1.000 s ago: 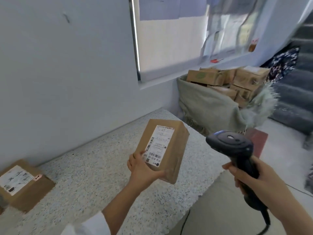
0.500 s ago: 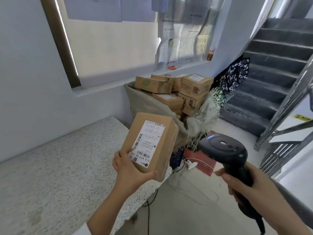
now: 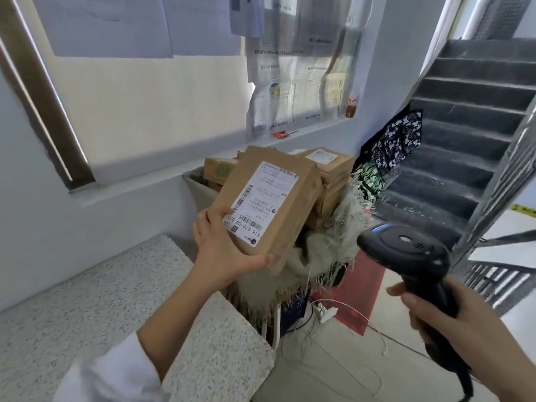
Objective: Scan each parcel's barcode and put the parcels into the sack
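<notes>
- Two hands are busy, each holding one item; a white sleeve [image 3: 110,378] covers the left forearm at the bottom edge, over the speckled stone desk [image 3: 72,309].
- The right hand [image 3: 475,329] has its fingers wrapped round the grip of a black barcode scanner [image 3: 403,248]. The scanner's head points forward and left toward the parcel, probably so a reading can be taken without putting anything down. No beam shows, so I cannot tell whether the label has been read.
- The left hand [image 3: 220,253] grips a brown cardboard parcel [image 3: 293,210] by its lower end, thumb across the near end and fingers round the left edge. It holds the parcel in the air beyond the desk's far corner.
- The parcel is tilted so its white shipping label [image 3: 258,198] faces the camera and scanner. The grip touches only the label's corner, leaving most of the barcodes uncovered.
- Just behind and below the parcel stands the open woven sack [image 3: 333,245], its frayed rim folded down. The parcel hovers in front of the sack's mouth, not yet inside.
- Several taped boxes [image 3: 333,175] already rise above the rim, so this parcel likely has to go on top.
- Farther back are a window ledge [image 3: 162,169], a patterned bag [image 3: 397,137] and a staircase [image 3: 464,117].
</notes>
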A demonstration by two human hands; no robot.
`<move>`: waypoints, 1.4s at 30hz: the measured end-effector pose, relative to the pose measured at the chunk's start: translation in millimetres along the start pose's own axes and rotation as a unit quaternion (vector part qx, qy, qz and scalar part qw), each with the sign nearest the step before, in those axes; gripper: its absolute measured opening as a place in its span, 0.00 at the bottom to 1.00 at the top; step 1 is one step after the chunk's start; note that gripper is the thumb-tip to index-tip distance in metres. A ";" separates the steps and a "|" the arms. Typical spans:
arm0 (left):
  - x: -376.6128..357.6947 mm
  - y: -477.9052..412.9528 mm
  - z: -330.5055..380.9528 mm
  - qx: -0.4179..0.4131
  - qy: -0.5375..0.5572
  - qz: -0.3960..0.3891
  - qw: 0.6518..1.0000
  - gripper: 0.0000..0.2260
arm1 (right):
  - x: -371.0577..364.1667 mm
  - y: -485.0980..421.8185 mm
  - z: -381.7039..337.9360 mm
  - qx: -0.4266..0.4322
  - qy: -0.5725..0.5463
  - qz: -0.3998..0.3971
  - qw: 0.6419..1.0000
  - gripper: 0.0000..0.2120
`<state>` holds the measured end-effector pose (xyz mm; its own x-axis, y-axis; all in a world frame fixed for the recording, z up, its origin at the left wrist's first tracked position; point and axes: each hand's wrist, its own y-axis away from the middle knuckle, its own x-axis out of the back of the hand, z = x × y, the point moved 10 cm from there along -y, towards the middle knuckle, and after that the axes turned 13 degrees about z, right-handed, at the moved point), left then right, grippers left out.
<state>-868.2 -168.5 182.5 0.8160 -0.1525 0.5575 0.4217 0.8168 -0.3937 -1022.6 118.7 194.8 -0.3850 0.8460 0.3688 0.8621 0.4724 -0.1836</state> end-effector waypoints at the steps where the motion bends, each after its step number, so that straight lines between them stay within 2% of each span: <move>1: -2.7 -14.9 3.9 -0.010 -0.014 0.011 1.000 0.52 | -1.2 -12.1 -3.0 0.004 -0.008 0.004 1.000 0.22; 3: -15.8 -43.9 10.7 -0.029 -0.046 0.015 0.998 0.54 | -2.8 -31.4 1.1 -0.012 -0.027 0.016 0.999 0.38; 4: -26.3 -56.0 14.6 -0.039 -0.069 0.009 0.997 0.54 | -4.5 -38.9 6.7 -0.020 -0.030 0.015 0.999 0.41; 7: -71.8 -74.4 25.0 -0.068 -0.148 -0.032 0.986 0.51 | -9.7 -55.3 17.9 -0.030 -0.037 0.000 0.999 0.36; 9: -105.8 -76.9 29.1 -0.068 -0.193 -0.069 0.977 0.51 | -12.0 -65.4 20.6 -0.032 -0.041 -0.020 0.998 0.36; 10: -121.6 -78.0 30.6 -0.068 -0.213 -0.086 0.971 0.50 | -12.1 -71.5 22.1 -0.025 -0.033 -0.024 0.999 0.32; 12: -146.5 -82.5 33.9 -0.071 -0.248 -0.109 0.960 0.49 | -7.1 -89.9 31.7 -0.037 -0.039 -0.020 0.998 0.11; 13: -155.3 -86.2 36.0 -0.073 -0.263 -0.113 0.955 0.48 | -5.2 -99.4 35.5 -0.048 -0.038 -0.027 0.998 0.06; 16: -171.8 -92.2 40.9 -0.077 -0.308 -0.120 0.941 0.49 | -0.3 -125.0 47.4 -0.028 -0.005 -0.041 0.999 0.25; 17: -177.5 -92.9 42.8 -0.079 -0.322 -0.124 0.935 0.49 | 2.6 -133.9 49.6 -0.029 -0.012 -0.037 0.999 0.20; 19: -192.9 -90.4 47.1 -0.091 -0.347 -0.138 0.923 0.50 | 4.2 -151.1 57.8 -0.047 -0.029 -0.058 0.997 0.01; 21: -214.1 -86.1 44.6 -0.108 -0.371 -0.148 0.910 0.50 | 7.2 -168.8 69.8 -0.035 -0.011 -0.075 0.996 0.06; 28: -270.6 -74.9 23.6 -0.153 -0.456 -0.119 0.868 0.46 | 8.3 -215.4 83.8 -0.028 -0.034 -0.111 0.993 0.01; 30: -279.3 -70.9 15.6 -0.179 -0.479 -0.097 0.854 0.43 | 5.0 -223.1 88.5 -0.020 -0.041 -0.127 0.991 0.08; 31: -278.2 -70.8 17.8 -0.192 -0.481 -0.062 0.853 0.42 | 3.1 -225.2 90.0 -0.018 -0.041 -0.136 0.990 0.09; 32: -277.0 -70.3 18.0 -0.196 -0.478 -0.036 0.855 0.42 | 1.6 -227.8 92.1 -0.018 -0.040 -0.139 0.989 0.06; 34: -287.9 -64.0 8.8 -0.200 -0.484 -0.059 0.850 0.40 | -0.9 -231.7 95.0 -0.015 -0.041 -0.152 0.987 0.01; 38: -289.6 -66.9 3.4 -0.190 -0.482 -0.048 0.854 0.42 | -4.8 -234.6 98.8 -0.009 -0.039 -0.169 0.985 0.02; 42: -289.6 -62.2 -1.0 -0.275 -0.438 -0.019 0.856 0.41 | -8.9 -234.9 105.5 -0.017 -0.047 -0.183 0.982 0.04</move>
<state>-1130.2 -175.7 44.8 0.2905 0.4990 0.8165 0.7604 0.3976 -0.5136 -1256.5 26.3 138.5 -0.6984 0.6409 0.3186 0.6702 0.7418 -0.0231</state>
